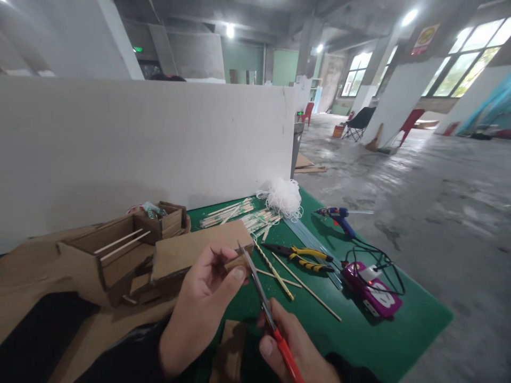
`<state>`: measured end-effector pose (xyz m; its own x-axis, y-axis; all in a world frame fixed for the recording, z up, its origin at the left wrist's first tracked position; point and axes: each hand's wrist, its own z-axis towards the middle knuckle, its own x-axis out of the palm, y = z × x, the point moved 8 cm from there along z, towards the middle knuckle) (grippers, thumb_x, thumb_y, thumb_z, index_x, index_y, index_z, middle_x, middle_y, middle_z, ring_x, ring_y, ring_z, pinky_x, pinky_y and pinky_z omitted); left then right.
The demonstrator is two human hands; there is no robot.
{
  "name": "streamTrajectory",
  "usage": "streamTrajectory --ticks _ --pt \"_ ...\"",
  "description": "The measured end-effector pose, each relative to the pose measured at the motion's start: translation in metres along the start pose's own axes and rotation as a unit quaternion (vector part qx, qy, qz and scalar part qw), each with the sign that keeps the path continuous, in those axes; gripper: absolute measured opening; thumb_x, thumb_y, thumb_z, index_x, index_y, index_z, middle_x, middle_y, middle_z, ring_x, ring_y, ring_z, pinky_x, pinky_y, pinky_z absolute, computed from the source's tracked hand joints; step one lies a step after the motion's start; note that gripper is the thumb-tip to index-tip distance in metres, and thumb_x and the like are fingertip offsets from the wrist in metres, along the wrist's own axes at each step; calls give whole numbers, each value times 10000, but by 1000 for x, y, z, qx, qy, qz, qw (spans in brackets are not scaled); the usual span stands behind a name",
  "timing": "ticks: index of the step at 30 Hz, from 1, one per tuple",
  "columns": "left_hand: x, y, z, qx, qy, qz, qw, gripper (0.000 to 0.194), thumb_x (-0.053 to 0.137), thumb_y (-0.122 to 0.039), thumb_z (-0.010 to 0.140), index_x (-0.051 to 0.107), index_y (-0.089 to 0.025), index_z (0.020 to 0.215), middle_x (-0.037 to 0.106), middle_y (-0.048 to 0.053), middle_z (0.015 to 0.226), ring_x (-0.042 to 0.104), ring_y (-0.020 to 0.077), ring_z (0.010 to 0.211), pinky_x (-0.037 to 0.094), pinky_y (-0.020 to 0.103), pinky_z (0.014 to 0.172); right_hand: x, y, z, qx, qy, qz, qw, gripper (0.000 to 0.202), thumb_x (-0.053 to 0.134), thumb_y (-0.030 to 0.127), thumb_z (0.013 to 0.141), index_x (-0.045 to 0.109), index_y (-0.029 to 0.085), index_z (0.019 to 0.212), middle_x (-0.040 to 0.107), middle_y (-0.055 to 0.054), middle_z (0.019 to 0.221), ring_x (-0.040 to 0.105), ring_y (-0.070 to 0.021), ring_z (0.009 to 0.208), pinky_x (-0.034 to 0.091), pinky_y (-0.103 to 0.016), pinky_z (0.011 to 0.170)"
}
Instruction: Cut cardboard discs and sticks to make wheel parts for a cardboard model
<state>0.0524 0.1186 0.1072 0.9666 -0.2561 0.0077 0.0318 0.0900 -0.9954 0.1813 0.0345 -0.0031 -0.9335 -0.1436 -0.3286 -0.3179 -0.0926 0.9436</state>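
Observation:
A small piece of brown cardboard (237, 263) is pinched between the thumb and fingers of my left hand (205, 300). My right hand (293, 340) grips scissors with red handles (285, 354). Their narrow blades point up and away, against the right end of the cardboard piece. Under and between my hands lies a cardboard strip (231, 346). Behind my left hand is a larger cardboard box piece (203, 244), and left of it an open cardboard box (107, 260) with two thin sticks across it.
On the green table (423, 319) lie yellow-black pliers (299, 255), loose sticks (311, 290), wrapped stick bundles (231, 213), white cord (284, 198), clear glue sticks (311, 242), a blue glue gun (339, 217) and a purple power strip (373, 292). A white panel (159, 138) stands behind.

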Motion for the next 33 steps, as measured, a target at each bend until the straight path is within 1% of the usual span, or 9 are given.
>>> streamTrajectory --ticks 3,8,13,15,22,24,26,28,33 --pt "1 -1 0 3 -3 0 1000 257 749 -322 771 547 -204 878 622 -8 800 577 133 672 463 203 564 1 2 -1 -3 4 5 1000 548 423 732 886 523 202 986 530 -16 818 456 -168 720 412 -285 667" --pt "0 -1 1 5 -13 15 1000 252 741 -315 775 548 -203 890 613 -14 800 574 134 694 476 204 596 -1 10 -5 7 -11 23 1000 505 446 684 910 530 217 1086 608 -60 947 546 -208 842 468 -317 786" --pt "0 -1 -1 7 -7 24 1000 250 725 -319 800 535 -202 913 618 -6 827 565 130 694 474 211 610 3 22 -1 -45 35 38 998 538 420 697 895 496 207 1104 613 -83 937 563 -217 802 508 -322 730" --pt "0 -1 -2 9 -5 22 1000 243 717 -322 813 529 -203 910 613 -6 827 550 124 677 460 208 595 2 23 1 -55 38 29 997 548 421 696 893 495 208 1133 618 -97 964 569 -225 811 515 -328 728" --pt "1 3 -2 12 3 25 1000 249 699 -344 842 512 -207 931 590 -6 859 546 128 727 467 211 630 1 13 -6 -16 13 31 999 552 441 690 907 545 205 1150 638 -83 942 577 -238 865 512 -343 813" --pt "1 3 -2 14 7 23 1000 240 690 -345 853 512 -209 938 592 -7 858 551 131 739 473 213 645 3 7 -8 -9 10 17 1000 603 440 694 908 532 198 1237 637 -91 947 583 -252 898 506 -361 841" --pt "2 3 -2 12 9 21 1000 226 683 -337 860 514 -209 936 599 -7 851 557 133 745 477 214 654 4 0 -10 4 5 4 1000 693 437 700 908 462 178 1364 636 -116 1012 589 -269 951 494 -390 881" --pt "2 2 -2 12 8 20 1000 217 686 -324 856 514 -208 922 599 -10 831 557 132 737 476 212 649 4 -6 -11 20 -1 -1 1000 752 436 709 906 405 166 1426 631 -139 1083 587 -279 995 481 -405 912" --pt "2 2 0 15 7 19 1000 208 694 -309 847 521 -207 902 605 -10 818 564 131 730 472 204 630 5 -7 -7 16 21 -7 1000 667 408 729 911 481 185 1289 629 -122 1073 567 -249 949 478 -348 828"
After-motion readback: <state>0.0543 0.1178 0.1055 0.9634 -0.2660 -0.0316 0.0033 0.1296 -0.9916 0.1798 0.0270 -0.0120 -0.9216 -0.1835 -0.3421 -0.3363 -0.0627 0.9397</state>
